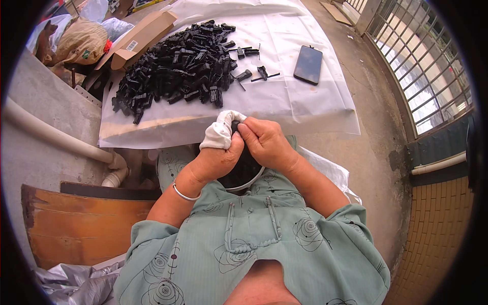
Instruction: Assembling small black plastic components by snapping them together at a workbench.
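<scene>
Over my lap, close to the table's front edge, both hands meet around a small black plastic part (235, 127). My left hand (219, 155) has white cloth (218, 134) over its fingers and is closed round the part. With thumb and fingers pinched, my right hand (267, 141) grips the same part from the right. Most of the part is hidden by the fingers and cloth. Below the hands, a round container with a pale rim (243, 188) sits between my legs, with black pieces inside, partly covered by my wrists.
A big heap of black plastic parts (178, 66) lies on the white-covered table (305, 114). Several loose pieces (245, 75) lie right of it. Farther right rests a phone (308, 64). An opened cardboard box (145, 38) is behind the heap; a pipe (56, 134) runs along the left wall.
</scene>
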### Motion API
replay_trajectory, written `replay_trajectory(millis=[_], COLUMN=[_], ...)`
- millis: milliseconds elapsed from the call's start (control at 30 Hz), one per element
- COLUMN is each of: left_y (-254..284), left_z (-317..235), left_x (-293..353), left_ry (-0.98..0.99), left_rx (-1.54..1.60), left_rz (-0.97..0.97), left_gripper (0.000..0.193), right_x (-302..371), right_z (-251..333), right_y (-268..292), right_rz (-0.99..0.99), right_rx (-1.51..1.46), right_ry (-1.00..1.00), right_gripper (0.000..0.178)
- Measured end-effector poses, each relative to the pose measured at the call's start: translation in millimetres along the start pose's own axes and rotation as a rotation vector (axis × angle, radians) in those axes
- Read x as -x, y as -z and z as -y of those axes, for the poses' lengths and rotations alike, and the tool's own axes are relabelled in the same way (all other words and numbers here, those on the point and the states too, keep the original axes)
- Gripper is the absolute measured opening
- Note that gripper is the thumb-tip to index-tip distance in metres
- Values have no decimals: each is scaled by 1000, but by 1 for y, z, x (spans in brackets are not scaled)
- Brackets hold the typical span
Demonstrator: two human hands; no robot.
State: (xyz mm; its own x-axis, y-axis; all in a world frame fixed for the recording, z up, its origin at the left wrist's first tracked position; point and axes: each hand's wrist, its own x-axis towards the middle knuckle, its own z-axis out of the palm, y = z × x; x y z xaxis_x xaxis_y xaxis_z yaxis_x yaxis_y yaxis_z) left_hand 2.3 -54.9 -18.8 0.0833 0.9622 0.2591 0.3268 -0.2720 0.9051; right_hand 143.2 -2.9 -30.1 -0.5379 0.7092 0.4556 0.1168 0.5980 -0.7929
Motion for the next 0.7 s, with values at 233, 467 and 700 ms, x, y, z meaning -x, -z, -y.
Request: replay_trajectory(millis=[233,467,700], left_y=[8,103,41], left_z=[5,35,59], left_x=[-10,-68,-21], left_ry=[-118,-347,176], left_rx=[-181,-734,-1], left_rz=[-15,-379,-148], left_gripper=[31,60,30], right_x=[2,-29,-72], right_z=[-12,-55,-104], right_y=[-8,35,60], right_rz=[-42,-154,-15], right_rx=[-86,415,873], right_ry=[-87,-102,-388], right_gripper=[20,20,21])
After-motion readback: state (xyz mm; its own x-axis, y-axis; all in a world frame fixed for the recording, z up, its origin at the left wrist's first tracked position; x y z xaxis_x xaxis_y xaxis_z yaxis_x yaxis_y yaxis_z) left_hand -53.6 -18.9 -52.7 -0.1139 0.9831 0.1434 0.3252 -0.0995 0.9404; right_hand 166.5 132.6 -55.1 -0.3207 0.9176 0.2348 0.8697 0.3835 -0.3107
